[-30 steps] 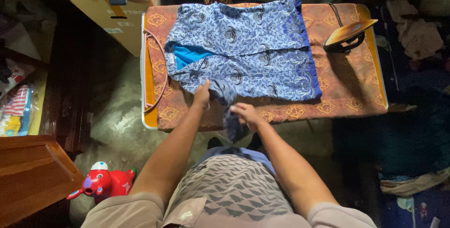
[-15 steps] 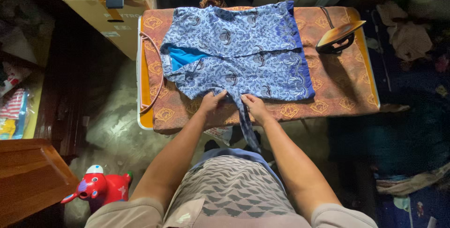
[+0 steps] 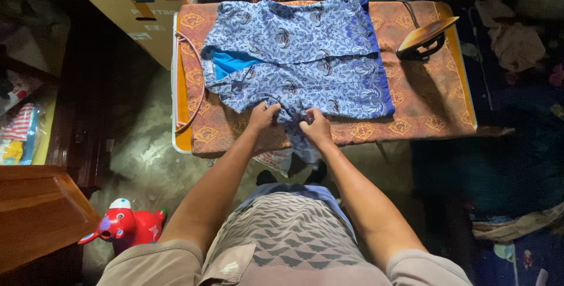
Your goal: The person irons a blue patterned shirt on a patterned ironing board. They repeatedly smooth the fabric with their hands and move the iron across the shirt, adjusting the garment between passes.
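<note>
Here the blue patterned shirt is spread flat on the padded ironing board, its near sleeve hanging over the edge. That sleeve is pinched by the left hand and right hand, fingers clamped on cloth. The iron is stood aside, off the fabric.
</note>
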